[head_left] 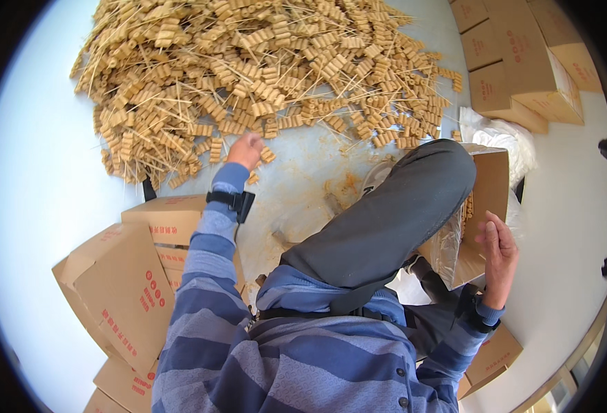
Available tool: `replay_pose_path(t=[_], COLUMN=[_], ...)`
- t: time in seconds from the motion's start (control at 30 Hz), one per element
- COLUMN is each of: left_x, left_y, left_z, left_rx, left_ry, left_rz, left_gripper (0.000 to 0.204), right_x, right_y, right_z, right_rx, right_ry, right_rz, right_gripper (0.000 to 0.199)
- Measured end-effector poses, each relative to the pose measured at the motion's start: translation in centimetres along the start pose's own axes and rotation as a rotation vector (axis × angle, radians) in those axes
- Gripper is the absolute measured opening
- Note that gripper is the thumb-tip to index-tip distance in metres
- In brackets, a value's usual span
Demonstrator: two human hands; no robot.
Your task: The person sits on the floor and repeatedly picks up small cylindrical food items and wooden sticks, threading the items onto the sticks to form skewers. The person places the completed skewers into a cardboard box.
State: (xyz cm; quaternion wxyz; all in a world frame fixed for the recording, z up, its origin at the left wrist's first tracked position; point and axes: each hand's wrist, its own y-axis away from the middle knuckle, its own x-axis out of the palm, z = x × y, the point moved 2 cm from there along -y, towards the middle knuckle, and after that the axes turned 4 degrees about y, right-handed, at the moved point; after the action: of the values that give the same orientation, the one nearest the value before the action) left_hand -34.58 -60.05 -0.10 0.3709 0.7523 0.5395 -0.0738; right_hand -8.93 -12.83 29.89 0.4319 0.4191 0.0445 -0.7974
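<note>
The left hand [245,149] reaches forward to the near edge of a big pile of skewers [262,76], thin bamboo sticks each threaded with small tan ribbed pieces. The pile lies on a pale, stained surface [303,172] in front of the person. The fingers are curled down onto a few skewers at the edge, but I cannot tell if they already grip one. The right hand [497,249] rests with loose fingers on the side of a cardboard box [490,186] lined with a clear plastic bag [448,248]; it holds nothing. The box stands beside the raised knee [400,206]. The skewers seem light and stiff, and a stick may snap if bent. I think it is best to gather several together around the threaded part.
</note>
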Motion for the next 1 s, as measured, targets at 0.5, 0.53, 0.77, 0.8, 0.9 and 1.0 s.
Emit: replay_pose_path(t=[0.5,0.53,0.77,0.8,0.9,1.0], left_x=[10.8,11.5,16.5,16.8,15.8,12.6], left_y=[-19.2,-19.5,-21.8,-22.3,-22.6,-20.9], left_z=[-14.9,-14.1,-10.2,-9.9,-9.7,-11.1], left_rx=[-0.269,-0.262,-0.162,-0.126,0.034,0.082], left_ry=[-0.668,-0.623,-0.543,-0.595,-0.551,-0.198], left_rz=[0.041,0.047,0.074,0.110,0.226,0.407], left_gripper=[0.121,0.119,0.048,0.047,0.040,0.033], right_x=[-1.6,-1.4,-0.4,-0.4,-0.2,0.0], right_y=[2.2,2.1,0.5,0.3,0.0,0.4], right_z=[-5.0,-5.5,-6.4,-6.2,-5.7,-5.0], right_rx=[0.195,0.196,0.193,0.170,0.160,0.160], right_ry=[0.020,0.014,0.049,0.072,0.071,0.022], right_rz=[0.073,0.078,0.137,0.130,0.116,0.097], right_gripper=[0.028,0.027,0.028,0.027,0.025,0.021])
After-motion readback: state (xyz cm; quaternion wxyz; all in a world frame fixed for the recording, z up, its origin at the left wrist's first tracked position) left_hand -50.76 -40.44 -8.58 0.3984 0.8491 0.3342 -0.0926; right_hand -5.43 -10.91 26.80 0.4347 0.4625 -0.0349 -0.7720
